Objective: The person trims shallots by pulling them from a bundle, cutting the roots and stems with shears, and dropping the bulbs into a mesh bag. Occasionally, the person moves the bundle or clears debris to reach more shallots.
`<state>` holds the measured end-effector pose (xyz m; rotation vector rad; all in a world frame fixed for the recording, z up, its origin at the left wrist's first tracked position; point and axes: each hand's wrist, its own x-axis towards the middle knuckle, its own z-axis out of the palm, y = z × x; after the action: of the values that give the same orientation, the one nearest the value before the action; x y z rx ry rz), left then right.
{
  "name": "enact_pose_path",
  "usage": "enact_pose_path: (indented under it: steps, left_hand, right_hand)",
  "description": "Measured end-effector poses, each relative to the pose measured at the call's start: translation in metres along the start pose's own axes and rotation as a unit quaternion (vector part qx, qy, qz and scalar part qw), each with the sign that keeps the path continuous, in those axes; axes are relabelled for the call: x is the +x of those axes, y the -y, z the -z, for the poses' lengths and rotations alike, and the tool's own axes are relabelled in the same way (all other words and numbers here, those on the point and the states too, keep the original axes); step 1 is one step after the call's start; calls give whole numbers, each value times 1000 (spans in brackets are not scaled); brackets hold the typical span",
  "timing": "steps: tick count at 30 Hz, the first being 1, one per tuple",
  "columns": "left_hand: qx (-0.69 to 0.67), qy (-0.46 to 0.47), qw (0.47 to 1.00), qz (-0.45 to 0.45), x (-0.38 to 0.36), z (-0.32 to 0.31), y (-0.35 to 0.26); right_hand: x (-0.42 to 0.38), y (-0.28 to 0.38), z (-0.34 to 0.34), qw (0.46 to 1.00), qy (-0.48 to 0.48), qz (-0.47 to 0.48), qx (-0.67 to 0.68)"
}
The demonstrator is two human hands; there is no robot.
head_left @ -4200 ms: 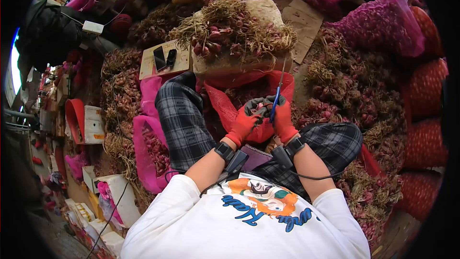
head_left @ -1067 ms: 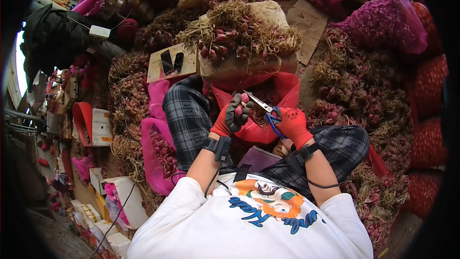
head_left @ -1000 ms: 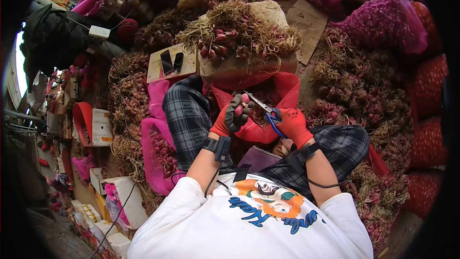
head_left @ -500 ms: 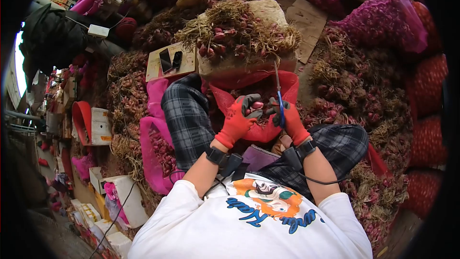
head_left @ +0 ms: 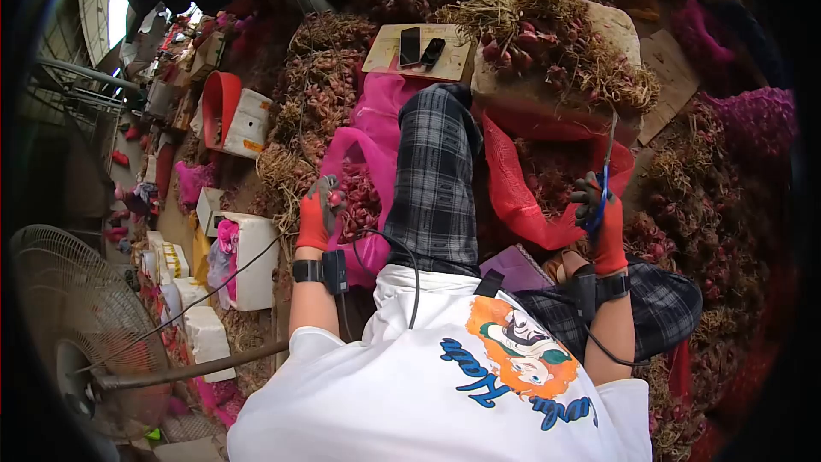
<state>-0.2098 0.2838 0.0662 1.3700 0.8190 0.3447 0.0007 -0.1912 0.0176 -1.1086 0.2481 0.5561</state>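
Observation:
My left hand (head_left: 315,216), in a red glove with grey fingertips, is closed around a shallot (head_left: 336,198). It hovers at the left edge of a pink mesh bag (head_left: 389,141) that has peeled-looking shallots (head_left: 363,195) inside. In my right hand (head_left: 605,227), also gloved, are scissors (head_left: 610,147) with blue handles, their blades pointing away from me. That hand is over the right side of a red mesh bag (head_left: 516,192) lying open between my legs. Shallots with dry stalks (head_left: 547,43) are heaped on a pale block (head_left: 611,30) beyond the bag.
A phone (head_left: 410,45) and a small black object (head_left: 434,52) lie on a board (head_left: 385,44). A fan (head_left: 90,325) stands at the left, near white foam boxes (head_left: 256,265). Cables run from my wrist straps. More shallots (head_left: 693,197) are piled at the right.
My left hand has moved left from the red bag to the pink bag, carrying a shallot. The right hand still grips the scissors. My view has turned left, bringing the fan into sight.

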Motion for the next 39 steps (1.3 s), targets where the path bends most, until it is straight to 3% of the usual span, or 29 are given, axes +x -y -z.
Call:
enact_pose_path:
  steps: [2, 4, 6, 9, 11, 13, 15, 17, 20, 23, 26, 29, 30, 33, 37, 39]
  left_hand:
    - [-53, 55, 997, -5, -19, -64, -34]
    - [-165, 167, 972, 20, -27, -129, -54]
    - [-249, 263, 925, 115, -28, -191, -60]
    - [-296, 403, 846, 187, -20, -265, -27]
    - [-323, 441, 811, 208, -5, -302, 14]
    - [-304, 410, 829, 229, -11, -331, 38]
    - [-177, 419, 879, 147, -25, -352, 60]
    - [-61, 458, 885, -54, -51, -357, 62]
    - [-91, 462, 881, 57, -64, -360, 50]
    - [-104, 444, 889, 43, -63, -363, 50]
    - [-124, 552, 821, 80, -45, -354, 55]
    - [-252, 513, 754, 323, -19, -346, 79]
    - [-221, 457, 796, 330, -25, -346, 76]
    - [-216, 450, 822, 275, -41, -344, 64]
    - [-69, 444, 893, 20, -47, -355, 66]
    - [54, 426, 893, -131, -52, -356, 62]
  right_hand:
    - [-5, -3, -4, 1000, 25, 15, -5]
    - [-7, -2, -6, 998, 49, 20, -27]
    - [-8, -2, -11, 997, 67, 17, -20]
    - [-12, 3, -19, 996, 75, 38, -13]
    - [-15, 5, -21, 996, 61, 64, 7]
    - [-12, 1, -19, 995, 50, 89, 1]
    - [-10, 2, -24, 995, 26, 93, -17]
    - [-7, -3, -18, 995, 16, 100, -6]
    - [-2, -10, -2, 995, 33, 91, 38]
    - [3, -7, -1, 996, 30, 43, 72]
    - [-2, 3, -3, 997, 46, -3, 66]
    - [0, -1, 0, 998, 27, 18, 46]
    - [1, -2, 1, 999, 18, 34, 33]
    - [0, 2, 1, 990, -30, 112, -83]
    - [-4, 4, -2, 994, -16, 97, -37]
    - [-5, 1, -2, 993, -3, 112, -23]
